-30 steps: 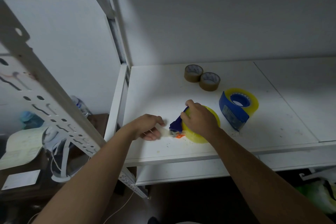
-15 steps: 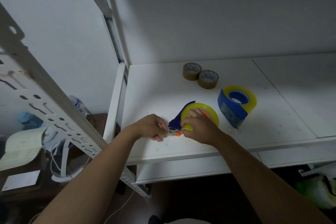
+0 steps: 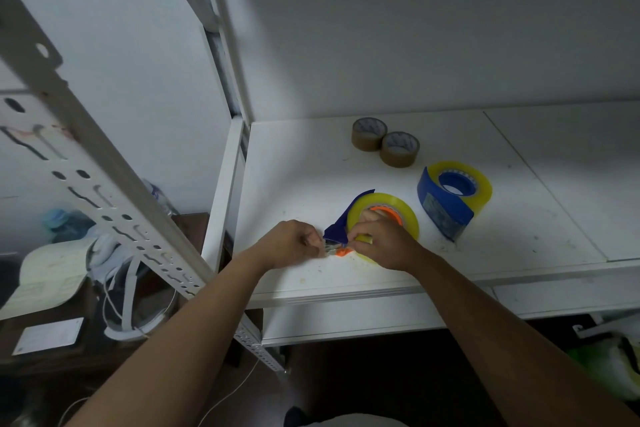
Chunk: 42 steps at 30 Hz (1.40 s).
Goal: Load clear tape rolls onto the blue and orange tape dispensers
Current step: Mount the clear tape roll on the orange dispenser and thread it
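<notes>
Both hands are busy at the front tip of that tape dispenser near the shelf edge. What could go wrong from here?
The left hand pinches right at the metal cutter of the orange-cored dispenser, so a slip could nick a finger. The dispenser sits close to the shelf front edge; a tug might drag it off. The right hand grips the clear tape roll, which may shift on its core.

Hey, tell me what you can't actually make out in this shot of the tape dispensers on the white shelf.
Head view only:
- Cutter end of the dark blue and orange tape dispenser: covered by the left hand and right hand.
- Whether the tape's free end is threaded: too small.
- Print on the two brown tape rolls: too small.
- Label on the blue dispenser holding a clear yellowish roll: blurred.
</notes>
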{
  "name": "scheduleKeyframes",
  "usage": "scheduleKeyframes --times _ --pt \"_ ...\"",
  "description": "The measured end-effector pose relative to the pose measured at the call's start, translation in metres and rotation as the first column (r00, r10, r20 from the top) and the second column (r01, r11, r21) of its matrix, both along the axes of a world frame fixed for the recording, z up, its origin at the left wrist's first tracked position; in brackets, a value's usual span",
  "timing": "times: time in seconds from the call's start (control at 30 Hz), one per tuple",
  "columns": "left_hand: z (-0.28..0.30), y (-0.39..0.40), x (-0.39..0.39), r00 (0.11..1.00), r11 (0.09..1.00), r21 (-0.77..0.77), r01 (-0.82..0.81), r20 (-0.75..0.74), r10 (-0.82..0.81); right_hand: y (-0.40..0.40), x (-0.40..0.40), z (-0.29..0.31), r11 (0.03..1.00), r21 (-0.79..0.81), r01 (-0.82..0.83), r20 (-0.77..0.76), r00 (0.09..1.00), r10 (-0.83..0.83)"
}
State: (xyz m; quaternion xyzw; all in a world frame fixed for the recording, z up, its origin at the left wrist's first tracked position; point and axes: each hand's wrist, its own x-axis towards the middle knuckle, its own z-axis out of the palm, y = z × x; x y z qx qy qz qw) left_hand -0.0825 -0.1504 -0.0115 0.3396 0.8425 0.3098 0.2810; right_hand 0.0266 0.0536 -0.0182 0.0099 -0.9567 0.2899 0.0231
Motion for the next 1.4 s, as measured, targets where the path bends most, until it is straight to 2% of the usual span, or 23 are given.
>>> scheduleKeyframes --times 0.1,0.43,0.53,0.63,0.77,0.93,1.03,1.23,1.33,1.4 --pt "0.002 0.005 0.004 0.992 0.998 -0.061 -0.011 -0.124 0.004 0.001 0.000 0.001 1.000 -0.030 -0.006 0.011 1.000 0.006" --pt "0.006 0.008 0.002 0.957 0.987 -0.159 -0.021 -0.290 -0.026 0.000 -0.001 0.000 0.999 -0.033 0.034 0.027 0.999 -0.033" --pt "0.006 0.008 0.003 0.954 0.987 -0.160 -0.020 -0.298 -0.029 -0.001 0.001 -0.001 0.999 0.020 0.030 -0.014 0.999 -0.030" --pt "0.007 0.009 0.004 0.969 0.984 -0.179 -0.016 -0.244 -0.029 -0.003 0.002 -0.002 0.996 0.084 0.010 -0.070 0.998 -0.005" --pt "0.010 0.010 0.007 0.977 0.980 -0.199 -0.007 -0.212 -0.036 -0.003 0.003 -0.003 0.994 0.109 0.014 -0.071 0.997 -0.007" --pt "0.011 0.010 0.011 0.938 0.977 -0.210 0.030 -0.331 -0.100 -0.002 0.001 0.000 0.998 0.067 0.012 -0.058 0.998 -0.008" --pt "0.010 0.006 0.015 0.890 0.978 -0.176 0.108 -0.422 -0.174 -0.001 0.000 -0.001 0.999 0.052 0.004 -0.049 0.999 -0.001" --pt "0.012 0.000 0.013 0.836 0.967 -0.163 0.194 -0.488 -0.250 0.000 0.001 -0.002 0.999 0.049 -0.016 -0.034 0.999 0.018" --pt "0.010 -0.002 0.011 0.857 0.976 -0.153 0.154 -0.470 -0.209 0.000 0.001 0.000 0.999 0.030 -0.015 -0.022 1.000 0.016" --pt "0.004 -0.004 0.007 0.916 0.990 -0.123 0.069 -0.385 -0.111 0.000 0.000 0.000 1.000 0.026 -0.015 -0.013 1.000 0.015"
